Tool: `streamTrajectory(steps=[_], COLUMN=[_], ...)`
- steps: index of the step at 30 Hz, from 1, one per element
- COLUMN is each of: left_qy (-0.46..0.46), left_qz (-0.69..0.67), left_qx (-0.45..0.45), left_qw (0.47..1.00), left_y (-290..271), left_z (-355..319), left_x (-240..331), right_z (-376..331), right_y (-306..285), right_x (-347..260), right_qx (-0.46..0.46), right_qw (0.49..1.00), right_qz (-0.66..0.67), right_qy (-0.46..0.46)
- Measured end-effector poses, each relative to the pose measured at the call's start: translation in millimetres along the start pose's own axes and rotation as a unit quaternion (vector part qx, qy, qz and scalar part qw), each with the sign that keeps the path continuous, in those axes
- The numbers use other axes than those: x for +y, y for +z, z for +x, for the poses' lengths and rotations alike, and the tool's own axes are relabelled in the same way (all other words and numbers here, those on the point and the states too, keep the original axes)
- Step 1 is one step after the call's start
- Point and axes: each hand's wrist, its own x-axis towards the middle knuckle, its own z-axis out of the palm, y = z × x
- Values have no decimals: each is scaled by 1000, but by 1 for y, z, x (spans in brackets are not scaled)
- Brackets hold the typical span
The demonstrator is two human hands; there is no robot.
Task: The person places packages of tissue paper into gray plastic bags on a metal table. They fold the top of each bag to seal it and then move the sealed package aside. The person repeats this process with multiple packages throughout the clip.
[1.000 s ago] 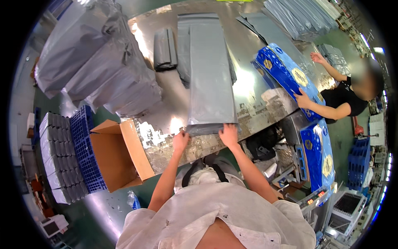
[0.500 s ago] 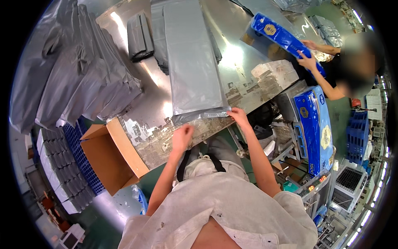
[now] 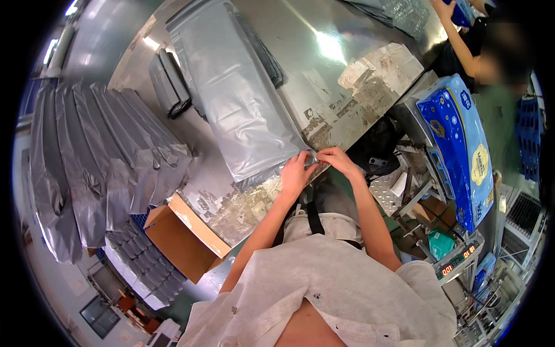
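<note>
A long grey plastic bag (image 3: 243,110) lies flat on the worktable, its near end by the front edge. At that end's right corner my left hand (image 3: 296,173) and my right hand (image 3: 339,160) meet, with fingers closed on the bag's edge. The pinched bit of film between them is crumpled and mostly covered by the fingertips. Under the bag a stack of more grey bags (image 3: 272,66) shows along its right side. To its left rests a folded grey bundle (image 3: 169,81).
Grey bags (image 3: 104,156) hang in a row at the left. Below them stands an open cardboard box (image 3: 184,240), against the worktable (image 3: 329,115). A blue package (image 3: 459,153) sits on a machine with red digits at the right. A co-worker's hand (image 3: 444,10) is at the upper right.
My left hand has moved right along the bag's near edge to join my right hand at the corner. The view has turned. The co-worker's blue package has mostly left the picture.
</note>
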Motion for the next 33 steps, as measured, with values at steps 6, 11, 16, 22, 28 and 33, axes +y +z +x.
streamTrajectory(steps=[6,11,16,22,28,33], left_qy=[-16,-77,-92,-103,-147,-146], left_qz=[21,-22,-64,-143,-255,-250], left_qx=[-36,-58,-27,-25,-33,-22], left_qw=[999,995,993,984,955,957], left_y=[9,8,11,18,25,44], left_z=[8,13,10,5,3,-4], left_x=[-2,1,-3,-20,-35,-45], right_z=[6,11,8,11,10,5], right_y=[0,2,8,13,9,7], right_x=[9,11,8,16,24,24], right_qx=[-19,-5,21,38,14,22], right_qw=[999,1000,998,998,999,999], right_qz=[44,13,24,8,-11,-9], right_qy=[-21,14,47,39,-46,-26])
